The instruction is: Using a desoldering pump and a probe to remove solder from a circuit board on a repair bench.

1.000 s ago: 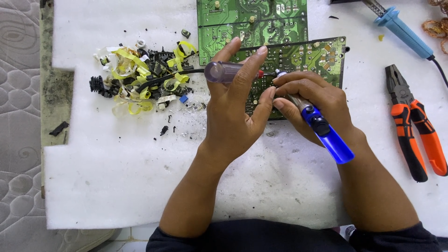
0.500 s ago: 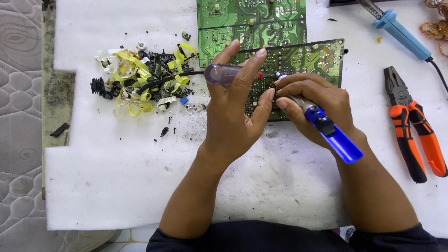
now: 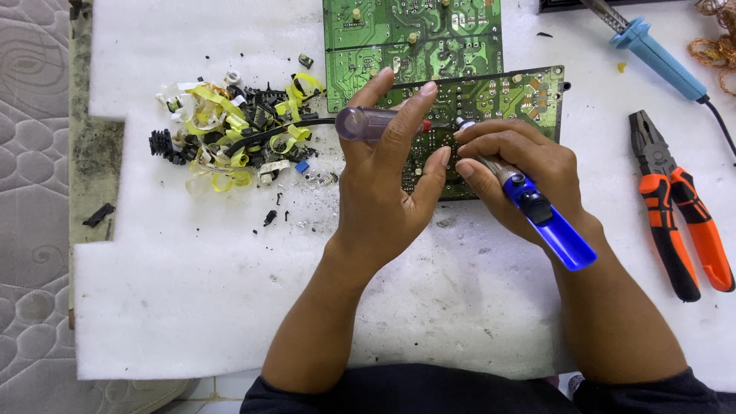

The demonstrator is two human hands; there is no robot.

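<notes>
On the white foam sheet [image 3: 192,307] covering the work surface, a green rectangular circuit board [image 3: 529,96] lay solder side up, its long axis running left to right, with a second green board [image 3: 414,38] just beyond it at the far edge. The left hand [image 3: 383,192] rested over the near board's left part, thumb and fingers closed around a tool with a clear purple plastic handle [image 3: 360,123]; that handle lay nearly level, its butt pointing left and its red-collared front end pointing right toward the middle of the board. The right hand [image 3: 514,172] pinched a soldering iron with a blue translucent handle [image 3: 548,226] like a pen, its long axis slanting from the near right up to the far left, the working end hidden behind the fingers over the board. Left of the boards sat a heap of yellow tape strips and black removed parts [image 3: 230,138]. Well to the right lay orange-and-black handled pliers [image 3: 675,215], jaws pointing far, and beyond them a second iron with a light blue handle [image 3: 659,57], lying diagonally.
</notes>
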